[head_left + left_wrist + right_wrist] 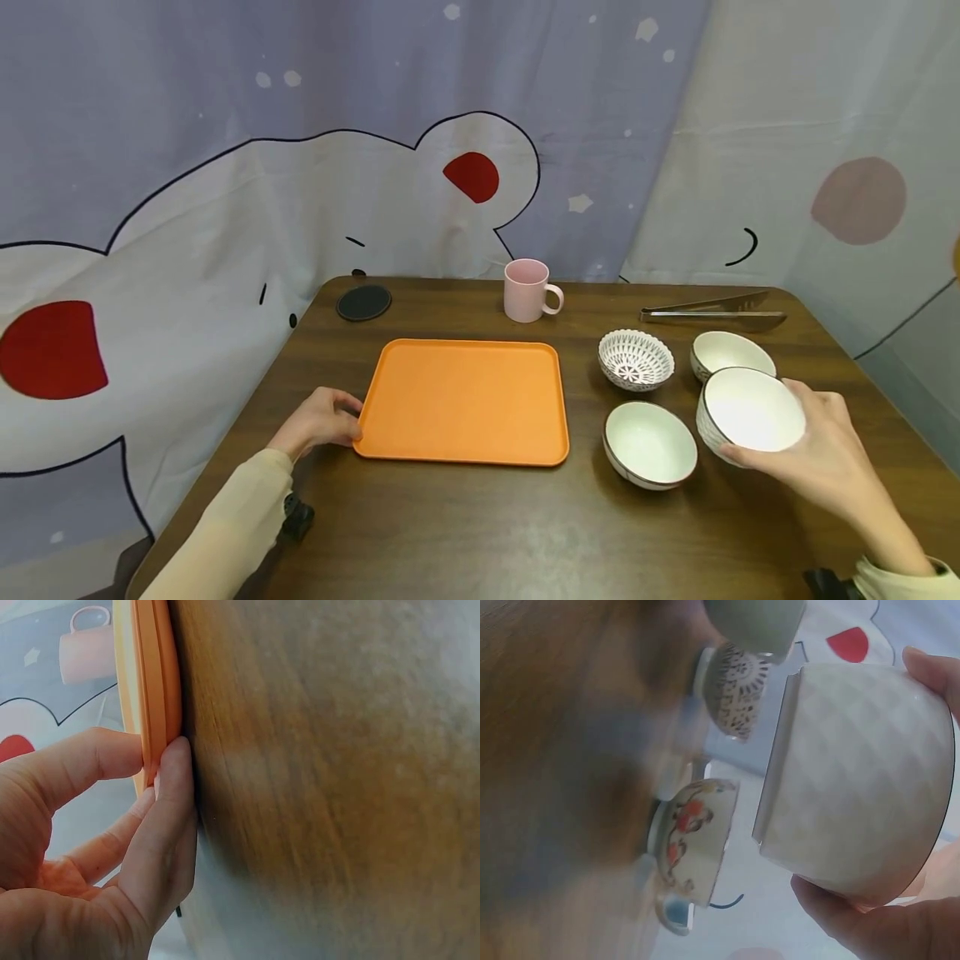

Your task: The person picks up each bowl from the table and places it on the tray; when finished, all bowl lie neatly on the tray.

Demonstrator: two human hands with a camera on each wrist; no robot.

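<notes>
My left hand [322,421] pinches the near left corner of an orange rectangular tray [465,404] lying on the table. In the left wrist view, fingers lie on both sides of the tray's rim [157,682]. My right hand [828,446] grips a white bowl [750,408] with a thin dark rim, thumb on one side and fingers on the other. The right wrist view shows this bowl's diamond-textured wall [862,780], held up off the table. A pale green-white bowl [650,443] stands left of it; a flower-painted bowl [697,840] is just behind it.
A black-and-white patterned bowl [636,361] stands between the tray and the flower-painted bowl. Metal tongs [712,315] lie at the back right. A pink mug [523,293] stands behind the tray, and a dark round coaster [363,302] lies at the back left. A patterned curtain [337,208] hangs behind the table.
</notes>
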